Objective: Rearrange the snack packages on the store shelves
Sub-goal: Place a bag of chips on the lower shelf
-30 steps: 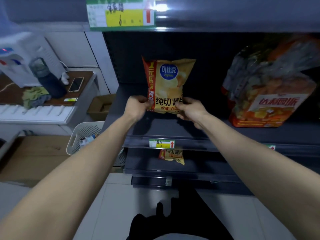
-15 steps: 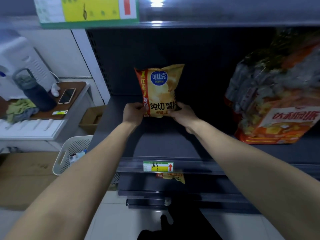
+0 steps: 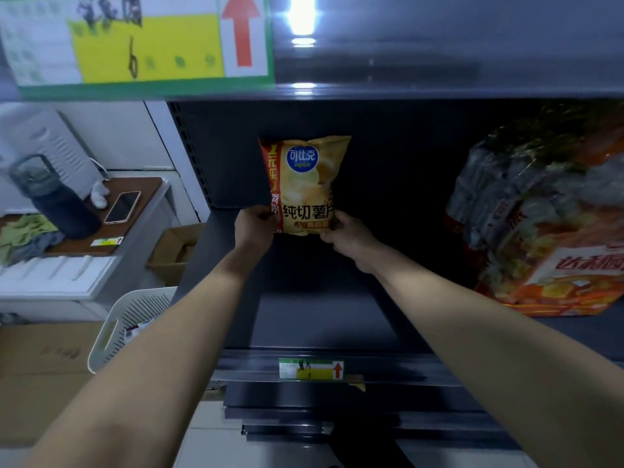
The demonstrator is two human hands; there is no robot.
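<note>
A yellow and red bag of potato chips (image 3: 304, 184) stands upright deep on the dark shelf (image 3: 320, 319), near its back wall. My left hand (image 3: 255, 228) grips the bag's lower left corner. My right hand (image 3: 344, 236) grips the lower right corner. Both arms reach far into the shelf. To the right on the same shelf stands a large clear multipack of snacks with an orange label (image 3: 540, 231).
A white slotted basket (image 3: 128, 329) sits on the floor at the left, by cardboard boxes (image 3: 175, 251). A side table (image 3: 111, 238) carries a phone (image 3: 122, 207) and a dark bottle (image 3: 54, 197). The upper shelf edge bears a price label (image 3: 141, 42).
Both hands have pushed the chip bag further back into the shelf, and my head has come closer and lower to the shelf.
</note>
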